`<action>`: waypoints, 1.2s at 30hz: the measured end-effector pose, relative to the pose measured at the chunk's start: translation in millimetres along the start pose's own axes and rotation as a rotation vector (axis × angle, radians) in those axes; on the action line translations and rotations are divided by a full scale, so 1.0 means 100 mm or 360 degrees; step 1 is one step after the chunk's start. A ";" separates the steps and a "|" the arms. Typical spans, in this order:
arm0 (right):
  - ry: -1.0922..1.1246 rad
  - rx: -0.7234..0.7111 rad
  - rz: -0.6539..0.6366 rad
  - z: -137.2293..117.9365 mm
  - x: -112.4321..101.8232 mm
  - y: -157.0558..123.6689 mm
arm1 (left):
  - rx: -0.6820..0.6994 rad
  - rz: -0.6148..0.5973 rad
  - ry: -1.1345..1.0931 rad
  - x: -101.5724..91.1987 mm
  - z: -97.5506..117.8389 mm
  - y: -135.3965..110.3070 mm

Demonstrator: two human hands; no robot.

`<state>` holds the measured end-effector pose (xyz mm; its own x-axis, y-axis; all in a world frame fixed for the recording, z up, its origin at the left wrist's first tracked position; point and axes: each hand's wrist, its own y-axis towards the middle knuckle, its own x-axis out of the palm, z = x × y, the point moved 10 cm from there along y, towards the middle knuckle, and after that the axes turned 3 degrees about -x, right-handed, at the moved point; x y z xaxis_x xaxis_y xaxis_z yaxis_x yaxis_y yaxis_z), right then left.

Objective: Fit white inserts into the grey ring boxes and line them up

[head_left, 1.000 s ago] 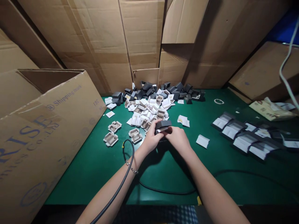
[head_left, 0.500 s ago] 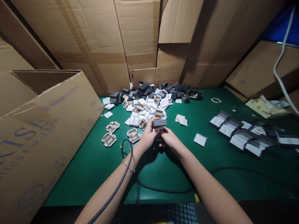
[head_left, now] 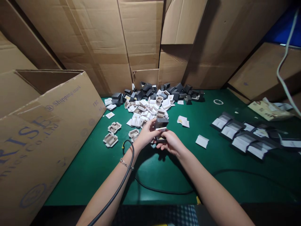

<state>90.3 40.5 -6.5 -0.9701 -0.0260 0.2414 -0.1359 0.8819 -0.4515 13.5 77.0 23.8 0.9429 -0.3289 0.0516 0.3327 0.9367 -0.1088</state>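
Note:
Between my two hands, over the middle of the table, is a small black box (head_left: pixel 162 122) with its lid tilted up and a pale inside partly showing. My left hand (head_left: pixel 147 133) is closed on the box's left side. My right hand (head_left: pixel 169 142) grips the lower right part, with some fingers curled underneath. Just beyond lies a heap of white folded card inserts (head_left: pixel 145 111), and behind it several black boxes (head_left: pixel 147 89). To the left of my hands rest a few card trays (head_left: pixel 110 139), opened upward.
A large open carton (head_left: pixel 56 125) stands at the left. Black boxes with white inserts (head_left: pixel 242 139) sit in rows on the right of the green table (head_left: pixel 223 188). A black cable (head_left: pixel 133 150) runs over my left forearm. Cardboard walls (head_left: pixel 98 40) close off the back.
The black box has opened wider, its lid now tilted up to show more of the inside. My right hand has shifted slightly right and its fingers have loosened a little.

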 end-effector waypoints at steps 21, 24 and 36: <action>-0.0414 0.0009 -0.0010 -0.02 0.00 0.01 | 0.0101 0.0089 -0.0003 -0.11 -0.03 0.08; -0.0459 0.0001 -0.0011 -0.01 -0.01 0.04 | 0.0145 0.0135 0.0060 -0.11 -0.03 0.08; -0.0626 -0.0089 0.0014 -0.01 0.01 0.04 | 0.0089 0.0412 0.0139 -0.18 -0.12 0.03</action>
<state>89.0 44.5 -7.4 -0.9757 -0.1868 -0.1145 -0.1265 0.9070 -0.4017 -2.8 84.5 11.1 0.9948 -0.0846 -0.0568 0.0817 0.9953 -0.0523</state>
